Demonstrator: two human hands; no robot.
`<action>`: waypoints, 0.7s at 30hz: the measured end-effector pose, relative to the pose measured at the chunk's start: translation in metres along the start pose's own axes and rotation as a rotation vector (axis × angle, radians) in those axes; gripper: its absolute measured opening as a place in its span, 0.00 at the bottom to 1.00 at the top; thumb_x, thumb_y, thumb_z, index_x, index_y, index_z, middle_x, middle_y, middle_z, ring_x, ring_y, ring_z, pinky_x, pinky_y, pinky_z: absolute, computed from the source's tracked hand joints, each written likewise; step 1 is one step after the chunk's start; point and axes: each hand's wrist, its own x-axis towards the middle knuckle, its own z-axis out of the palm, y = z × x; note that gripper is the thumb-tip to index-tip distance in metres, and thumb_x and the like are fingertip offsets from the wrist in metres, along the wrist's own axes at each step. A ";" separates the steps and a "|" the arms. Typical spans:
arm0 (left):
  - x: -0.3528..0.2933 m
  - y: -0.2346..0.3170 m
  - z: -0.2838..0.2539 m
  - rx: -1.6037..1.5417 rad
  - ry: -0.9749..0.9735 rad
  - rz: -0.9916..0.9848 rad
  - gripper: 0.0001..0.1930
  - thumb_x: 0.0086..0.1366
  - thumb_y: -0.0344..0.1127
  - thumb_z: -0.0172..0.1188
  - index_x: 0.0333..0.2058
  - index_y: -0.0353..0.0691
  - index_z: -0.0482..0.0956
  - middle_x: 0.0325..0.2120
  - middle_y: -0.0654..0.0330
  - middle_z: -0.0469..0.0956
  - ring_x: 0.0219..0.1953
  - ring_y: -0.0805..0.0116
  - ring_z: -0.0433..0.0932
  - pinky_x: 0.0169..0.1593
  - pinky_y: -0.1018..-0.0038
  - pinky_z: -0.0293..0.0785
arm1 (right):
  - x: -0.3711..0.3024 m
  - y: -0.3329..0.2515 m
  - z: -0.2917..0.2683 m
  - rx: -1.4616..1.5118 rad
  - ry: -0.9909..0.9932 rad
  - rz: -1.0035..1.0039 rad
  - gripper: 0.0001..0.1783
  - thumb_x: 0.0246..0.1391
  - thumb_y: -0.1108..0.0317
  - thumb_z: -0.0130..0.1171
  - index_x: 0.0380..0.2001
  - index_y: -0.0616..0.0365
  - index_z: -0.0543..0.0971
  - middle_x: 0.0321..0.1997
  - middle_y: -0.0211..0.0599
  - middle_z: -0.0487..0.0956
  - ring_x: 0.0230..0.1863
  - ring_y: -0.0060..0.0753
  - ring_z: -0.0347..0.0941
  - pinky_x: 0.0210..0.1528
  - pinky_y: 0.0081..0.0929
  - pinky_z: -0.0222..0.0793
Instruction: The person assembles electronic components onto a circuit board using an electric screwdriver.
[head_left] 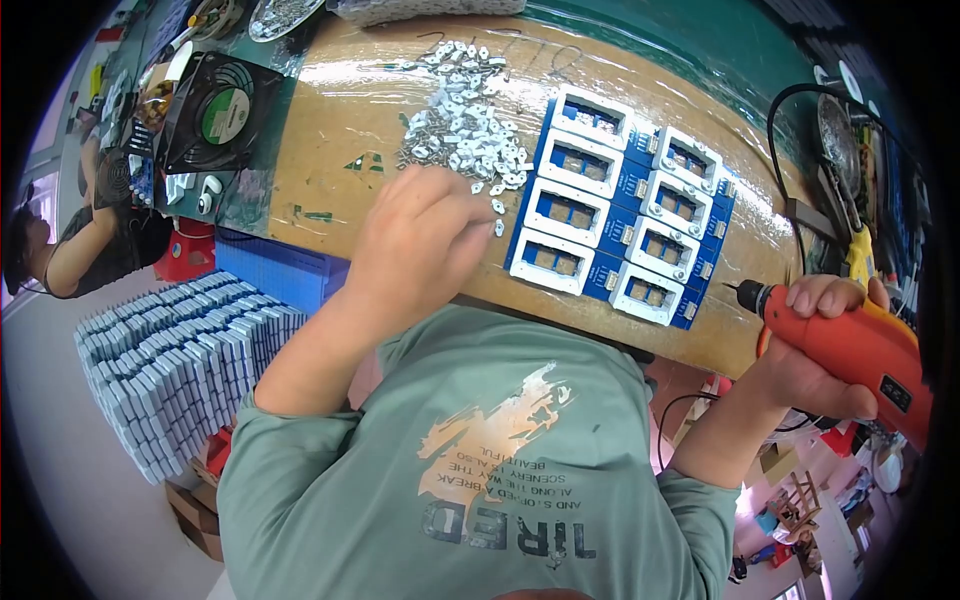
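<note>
Across the brown tabletop (335, 125), white rectangular frames (560, 233) sit in two columns on blue circuit boards (625, 210), just right of a loose heap of small white plastic pieces (465, 130). At the heap's near edge, the left hand (425, 235) has its fingers curled together; its fingertips are hidden, so I cannot tell whether they pinch a piece. Beyond the boards' right side, the right hand (800, 375) wraps firmly around a red electric screwdriver (850, 345), its bit pointing toward the boards yet apart from them
</note>
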 end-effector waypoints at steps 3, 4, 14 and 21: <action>0.000 0.003 0.000 0.012 0.008 0.033 0.08 0.56 0.27 0.68 0.35 0.41 0.81 0.34 0.59 0.77 0.38 0.54 0.76 0.44 0.61 0.72 | 0.000 -0.001 -0.001 -0.012 0.008 -0.008 0.68 0.39 0.13 0.61 0.65 0.64 0.67 0.38 0.40 0.74 0.33 0.35 0.73 0.39 0.34 0.71; 0.000 0.003 0.000 0.014 0.008 0.035 0.08 0.56 0.27 0.68 0.35 0.41 0.81 0.34 0.59 0.77 0.38 0.54 0.76 0.44 0.61 0.72 | 0.000 -0.001 -0.002 -0.008 0.004 -0.010 0.68 0.39 0.13 0.61 0.66 0.64 0.67 0.38 0.40 0.74 0.33 0.35 0.73 0.39 0.34 0.71; -0.002 0.000 -0.002 0.166 -0.108 0.287 0.14 0.53 0.27 0.64 0.40 0.43 0.83 0.38 0.61 0.78 0.39 0.60 0.75 0.44 0.64 0.70 | -0.001 -0.001 0.003 -0.035 0.007 -0.024 0.70 0.39 0.10 0.56 0.67 0.65 0.66 0.38 0.40 0.75 0.33 0.36 0.72 0.38 0.35 0.71; 0.001 -0.009 -0.002 0.016 -0.123 0.272 0.15 0.52 0.25 0.63 0.40 0.41 0.83 0.35 0.61 0.79 0.36 0.59 0.77 0.40 0.65 0.73 | -0.001 0.001 0.013 -0.138 0.058 -0.051 0.68 0.40 0.08 0.51 0.63 0.64 0.70 0.34 0.36 0.74 0.31 0.33 0.72 0.36 0.32 0.69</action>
